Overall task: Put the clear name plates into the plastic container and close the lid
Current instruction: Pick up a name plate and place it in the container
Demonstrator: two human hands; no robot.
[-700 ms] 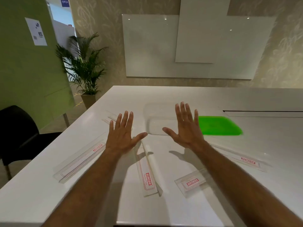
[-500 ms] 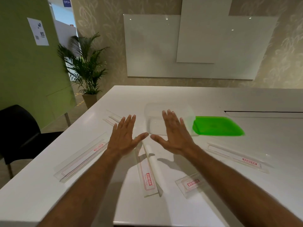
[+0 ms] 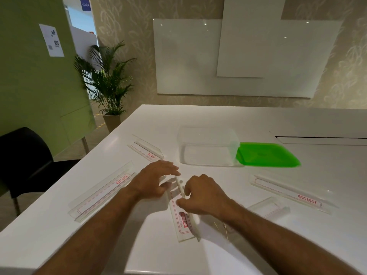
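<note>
Several clear name plates with red labels lie on the white table point(image 3: 258, 120). The middle plate point(image 3: 183, 223) lies lengthwise between my hands. My left hand point(image 3: 155, 181) hovers at its far end, fingers spread. My right hand point(image 3: 202, 197) rests over its middle with fingers curled down at it; whether it grips is unclear. Other plates lie at the left point(image 3: 103, 191), far left point(image 3: 147, 149), right point(image 3: 288, 192) and near right point(image 3: 268, 207). The clear plastic container point(image 3: 208, 146) stands open behind my hands, its green lid point(image 3: 266, 155) flat beside it on the right.
A black chair point(image 3: 25, 155) stands at the table's left edge. A potted palm point(image 3: 109, 84) is behind it on the floor. A dark slot point(image 3: 321, 137) runs across the table at the far right. White boards hang on the back wall.
Both hands have dropped from raised, flat and spread to low over the middle plate, the right one curling its fingers. The view has tilted slightly down and left.
</note>
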